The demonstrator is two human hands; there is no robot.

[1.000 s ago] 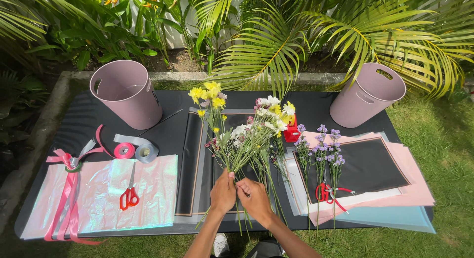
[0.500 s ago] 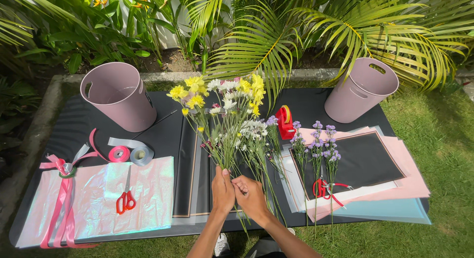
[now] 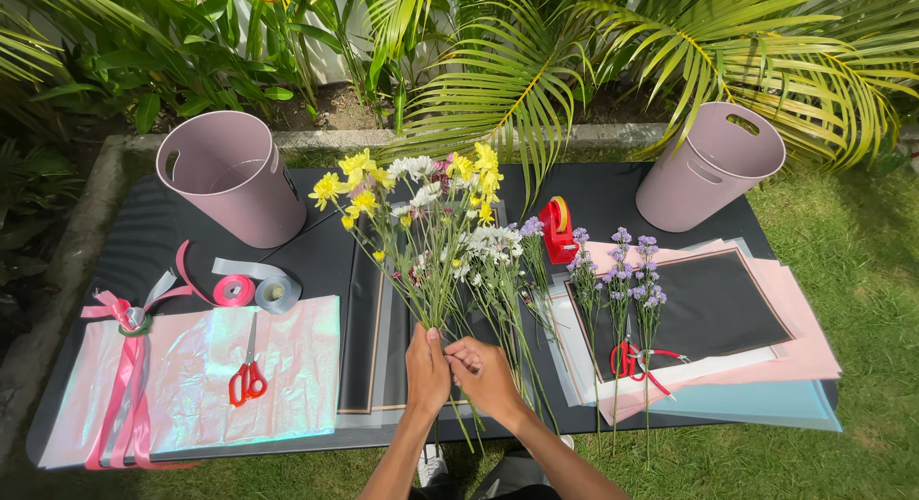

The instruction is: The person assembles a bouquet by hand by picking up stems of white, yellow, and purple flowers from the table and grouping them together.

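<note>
My left hand (image 3: 426, 371) is closed around the stems of a bunch of yellow, white and pink flowers (image 3: 421, 208), held upright over the middle of the black table (image 3: 124, 261). My right hand (image 3: 483, 376) pinches the stems right beside it, touching the left hand. The blooms fan out above the dark wrapping sheets (image 3: 369, 337). More white flowers (image 3: 493, 246) lean to the right of the bunch.
Two pink buckets (image 3: 235, 179) (image 3: 708, 165) stand at the back corners. Iridescent wrap (image 3: 191, 376) with red scissors (image 3: 244, 380), ribbon rolls (image 3: 254, 291) and a pink bow (image 3: 120, 318) lie left. Purple flowers (image 3: 622, 270), red pruners (image 3: 637, 358), a red tape dispenser (image 3: 557, 230) and stacked paper (image 3: 756, 337) lie right.
The bunch has been lifted higher and stands more upright, its blooms fanned wider. Both hands stay together on the stems.
</note>
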